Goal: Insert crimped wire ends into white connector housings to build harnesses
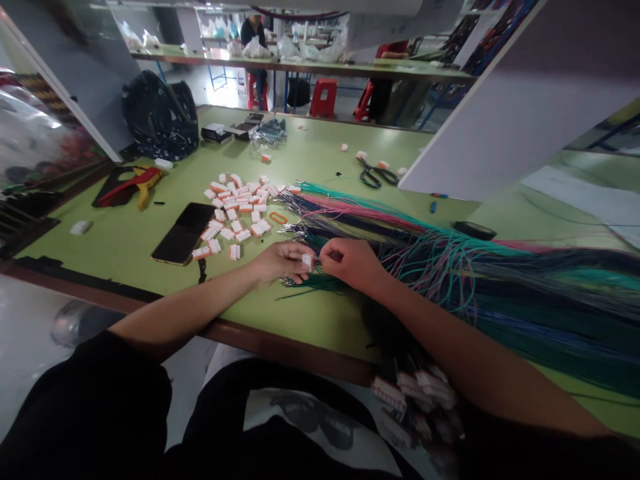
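Note:
Over the green table, my left hand (284, 263) is closed on a small white and orange connector (307, 261). Close to its right, my right hand (353, 263) is pinched at the connector's side, on what looks like a thin wire end. Long bundles of teal, pink, grey and dark wires (430, 243) run from beside my hands to the right edge, with metal tips at their left ends. A pile of white and orange connectors (243, 200) lies beyond my left hand. Several wired connectors (420, 393) hang below the table edge, under my right forearm.
A dark phone (183, 233) lies left of the pile. Red and yellow pliers (135, 187) rest farther left, and black-handled cutters (375, 175) sit behind the wires. A dark bag (160, 115) stands at the back left. White panels flank the table; a person (253, 33) is in the background.

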